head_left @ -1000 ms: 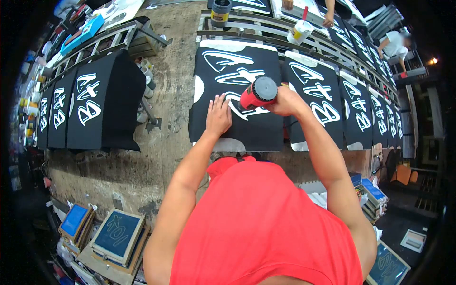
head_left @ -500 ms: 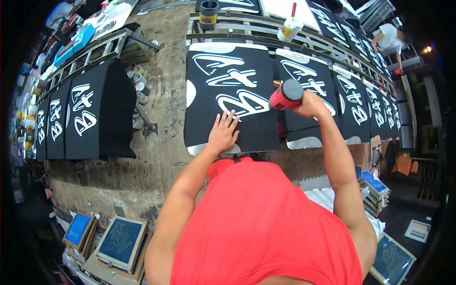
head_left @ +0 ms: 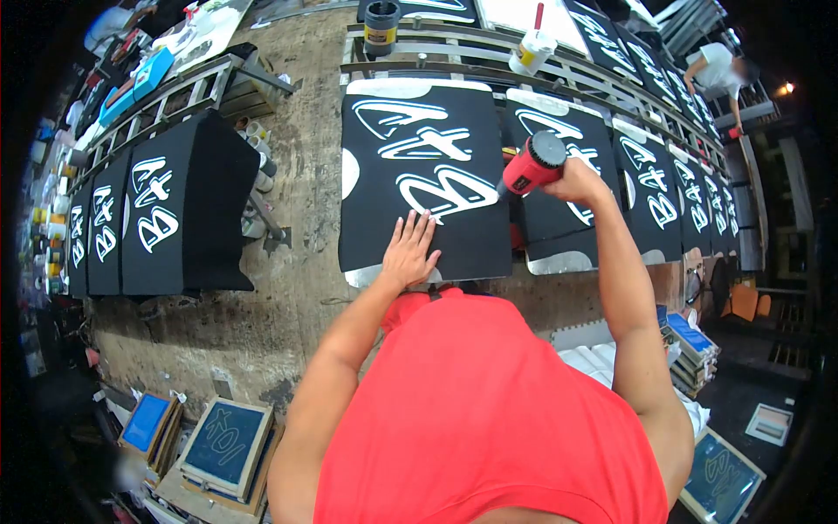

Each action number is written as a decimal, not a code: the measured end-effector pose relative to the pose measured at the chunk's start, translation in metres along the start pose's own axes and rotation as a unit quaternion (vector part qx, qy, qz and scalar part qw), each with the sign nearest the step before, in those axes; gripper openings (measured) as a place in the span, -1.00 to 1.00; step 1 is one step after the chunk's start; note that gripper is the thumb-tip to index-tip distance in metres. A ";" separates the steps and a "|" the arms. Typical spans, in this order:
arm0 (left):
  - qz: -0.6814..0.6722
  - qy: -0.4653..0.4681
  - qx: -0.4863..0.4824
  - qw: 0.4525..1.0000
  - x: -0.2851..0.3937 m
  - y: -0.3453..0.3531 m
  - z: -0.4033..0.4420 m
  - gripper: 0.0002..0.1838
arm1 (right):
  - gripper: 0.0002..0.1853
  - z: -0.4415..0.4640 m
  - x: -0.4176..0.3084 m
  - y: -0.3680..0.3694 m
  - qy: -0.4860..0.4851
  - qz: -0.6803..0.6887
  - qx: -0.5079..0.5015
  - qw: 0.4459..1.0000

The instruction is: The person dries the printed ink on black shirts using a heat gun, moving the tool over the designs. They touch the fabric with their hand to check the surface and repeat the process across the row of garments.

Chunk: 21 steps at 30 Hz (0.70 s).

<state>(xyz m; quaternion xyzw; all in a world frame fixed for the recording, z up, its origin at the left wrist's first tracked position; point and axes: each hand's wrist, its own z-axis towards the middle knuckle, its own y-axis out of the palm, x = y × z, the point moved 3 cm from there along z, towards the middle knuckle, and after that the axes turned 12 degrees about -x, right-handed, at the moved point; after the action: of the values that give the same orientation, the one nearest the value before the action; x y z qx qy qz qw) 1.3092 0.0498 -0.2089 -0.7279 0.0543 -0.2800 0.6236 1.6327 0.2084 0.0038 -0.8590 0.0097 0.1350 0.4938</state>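
Note:
My left hand (head_left: 410, 253) lies flat, fingers stretched out, on the lower part of a black fabric panel (head_left: 476, 240) with white outlined lettering. Its fingertips reach the edge of the lettering. In my right hand (head_left: 578, 183) is a red heat gun (head_left: 531, 166) with a dark round back end. The gun hovers over the panel's right edge, its nozzle pointing down and left at the lettering. Just beyond it, a second black printed panel (head_left: 559, 227) lies partly hidden behind the gun and my right hand.
More printed black panels (head_left: 646, 179) run in a row to the right, others (head_left: 157, 201) stand at left. Rails at the back bear a dark tub (head_left: 382, 31) and a white tub (head_left: 532, 51). Framed screens (head_left: 225, 445) lie lower left. A person (head_left: 720, 70) stands far right.
The heat gun has tilted and risen slightly, so its side and nozzle show more. My left hand remains flat on the panel, barely shifted.

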 end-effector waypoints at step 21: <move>-0.010 -0.038 0.005 0.999 -0.006 -0.005 0.006 -0.20 | -0.53 0.073 -0.102 -0.002 -0.096 -0.011 0.010 0.995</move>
<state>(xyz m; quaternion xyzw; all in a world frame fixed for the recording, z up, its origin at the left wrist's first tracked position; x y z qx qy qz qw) 1.3057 0.0590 -0.2065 -0.7353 0.0219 -0.2585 0.6261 1.5188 0.2596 -0.0047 -0.8370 -0.0458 0.2119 0.5024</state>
